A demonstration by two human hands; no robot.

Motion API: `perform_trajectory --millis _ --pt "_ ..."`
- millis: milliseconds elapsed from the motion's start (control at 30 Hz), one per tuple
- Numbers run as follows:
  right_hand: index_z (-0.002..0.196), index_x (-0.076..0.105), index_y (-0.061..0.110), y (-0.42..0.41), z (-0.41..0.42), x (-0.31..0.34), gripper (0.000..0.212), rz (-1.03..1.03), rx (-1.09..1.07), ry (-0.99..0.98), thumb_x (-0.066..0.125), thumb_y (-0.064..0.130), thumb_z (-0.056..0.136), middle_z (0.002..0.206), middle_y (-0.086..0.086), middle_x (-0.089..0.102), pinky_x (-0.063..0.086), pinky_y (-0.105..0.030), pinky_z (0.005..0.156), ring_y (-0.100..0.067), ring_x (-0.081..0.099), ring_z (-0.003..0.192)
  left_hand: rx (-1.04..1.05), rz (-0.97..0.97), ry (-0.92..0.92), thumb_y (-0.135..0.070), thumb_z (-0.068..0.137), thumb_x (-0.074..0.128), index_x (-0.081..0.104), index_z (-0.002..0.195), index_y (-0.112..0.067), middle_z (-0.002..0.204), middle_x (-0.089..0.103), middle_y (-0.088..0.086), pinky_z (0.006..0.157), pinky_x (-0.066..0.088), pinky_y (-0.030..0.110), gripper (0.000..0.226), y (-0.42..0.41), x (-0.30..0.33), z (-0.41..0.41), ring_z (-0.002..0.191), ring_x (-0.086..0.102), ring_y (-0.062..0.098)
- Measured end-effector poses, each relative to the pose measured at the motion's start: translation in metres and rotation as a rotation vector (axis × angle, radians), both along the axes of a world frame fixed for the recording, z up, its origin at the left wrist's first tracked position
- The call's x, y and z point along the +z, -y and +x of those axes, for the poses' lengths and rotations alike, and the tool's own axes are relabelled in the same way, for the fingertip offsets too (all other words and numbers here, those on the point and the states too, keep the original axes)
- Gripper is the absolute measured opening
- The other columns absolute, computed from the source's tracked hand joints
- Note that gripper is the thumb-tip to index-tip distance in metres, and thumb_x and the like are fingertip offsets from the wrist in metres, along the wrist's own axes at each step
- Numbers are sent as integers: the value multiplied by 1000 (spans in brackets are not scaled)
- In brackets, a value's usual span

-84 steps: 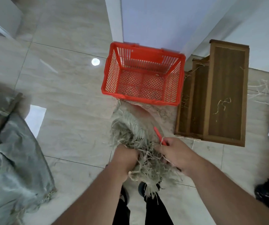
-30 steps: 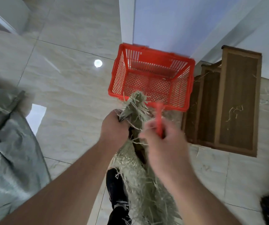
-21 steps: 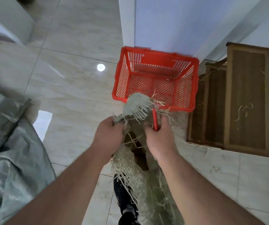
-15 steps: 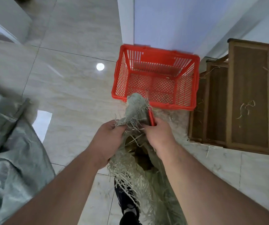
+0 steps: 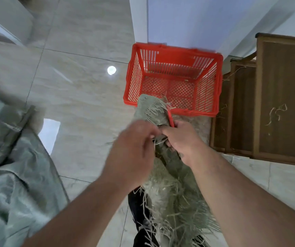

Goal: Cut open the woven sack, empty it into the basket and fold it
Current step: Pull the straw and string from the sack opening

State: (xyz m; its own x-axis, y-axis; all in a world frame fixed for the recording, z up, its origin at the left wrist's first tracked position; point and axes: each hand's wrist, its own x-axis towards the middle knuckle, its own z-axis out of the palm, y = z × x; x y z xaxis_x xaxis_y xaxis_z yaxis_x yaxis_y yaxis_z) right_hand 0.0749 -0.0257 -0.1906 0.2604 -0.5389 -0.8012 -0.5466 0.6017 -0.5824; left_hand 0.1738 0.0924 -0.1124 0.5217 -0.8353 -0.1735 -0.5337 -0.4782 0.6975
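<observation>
I hold a frayed, grey-green woven sack (image 5: 174, 198) upright in front of me, its top end (image 5: 149, 107) overlapping the near rim of the red plastic basket (image 5: 173, 51). The basket stands on the floor against the wall, with nothing in it but a scrap. My right hand (image 5: 180, 139) grips the sack's upper part together with a thin red cutter (image 5: 170, 118) that points up toward the basket. My left hand (image 5: 134, 148) is blurred, with its fingers curled at the sack right beside my right hand.
A brown stepped wooden stand (image 5: 282, 97) sits right of the basket, with loose fibres on it. A heap of grey-green sacking (image 5: 9, 166) lies on the tiled floor at left, next to a white sheet (image 5: 48, 132). A white wall corner (image 5: 139, 20) rises behind the basket.
The sack was lifted from the floor up to basket height. In the last half second my left hand slid right and up along it, closing against my right hand.
</observation>
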Motion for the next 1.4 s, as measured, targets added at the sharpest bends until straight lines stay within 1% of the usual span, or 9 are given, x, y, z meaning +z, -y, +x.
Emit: perform_trajectory --millis 167,300,400,567,667,900,1100,1233,1400 --pt "91 75 11 2 -14 0 24 -88 119 -22 80 32 81 66 -7 59 38 -37 51 -21 49 54 -298 408 77 -28 93 60 52 126 -26 120 69 0 95 52 42 33 28 -55 6 112 65 25" --pt "85 67 10 9 -28 0 28 -207 267 -87 80 35 87 64 -2 54 40 -33 51 -18 52 54 -575 588 399 -67 83 57 58 124 -31 116 71 -4 98 45 45 54 35 -79 20 119 59 28" --pt "89 67 10 22 -39 -1 26 -163 300 -103 80 31 89 65 -3 50 37 -28 45 -15 47 52 -688 636 586 -63 88 57 68 119 -38 113 73 -10 96 40 46 42 36 -83 30 120 53 25" --pt "101 74 14 46 -53 -17 34 -92 261 -209 89 34 79 91 -15 80 64 -46 72 -33 78 82 -503 592 189 -46 87 61 69 93 -33 93 65 -10 83 40 39 16 34 -86 29 101 57 23" --pt "102 72 22 58 -70 -17 27 -42 375 -272 86 35 83 85 -5 74 49 -28 48 -19 68 69 -287 575 -135 -39 82 65 68 87 -36 87 69 -4 71 56 36 6 30 -90 29 82 65 23" --pt "87 59 28 59 -135 38 27 -337 831 -773 64 54 93 70 -1 67 45 -32 55 -20 66 61 -140 505 -458 -6 92 56 64 89 -24 70 57 1 49 39 26 20 28 -88 26 54 48 15" --pt "106 65 26 7 -102 96 18 -7 233 -130 60 42 101 75 1 70 46 -30 53 -13 57 56 -74 453 -506 -8 99 54 65 96 -18 68 57 0 39 34 17 16 31 -84 20 45 43 8" --pt "116 65 32 -24 -57 54 15 191 101 70 63 38 103 98 -5 79 56 -48 80 -20 74 73 -76 392 -498 -6 97 56 62 90 -20 69 57 2 42 35 19 17 29 -81 14 46 43 7" --pt "119 68 12 -8 -41 18 26 475 -338 251 69 27 99 87 -4 58 45 -31 55 -14 58 56 -176 361 -433 -17 91 65 57 91 -34 80 65 -2 51 46 31 19 15 -84 10 58 55 17"
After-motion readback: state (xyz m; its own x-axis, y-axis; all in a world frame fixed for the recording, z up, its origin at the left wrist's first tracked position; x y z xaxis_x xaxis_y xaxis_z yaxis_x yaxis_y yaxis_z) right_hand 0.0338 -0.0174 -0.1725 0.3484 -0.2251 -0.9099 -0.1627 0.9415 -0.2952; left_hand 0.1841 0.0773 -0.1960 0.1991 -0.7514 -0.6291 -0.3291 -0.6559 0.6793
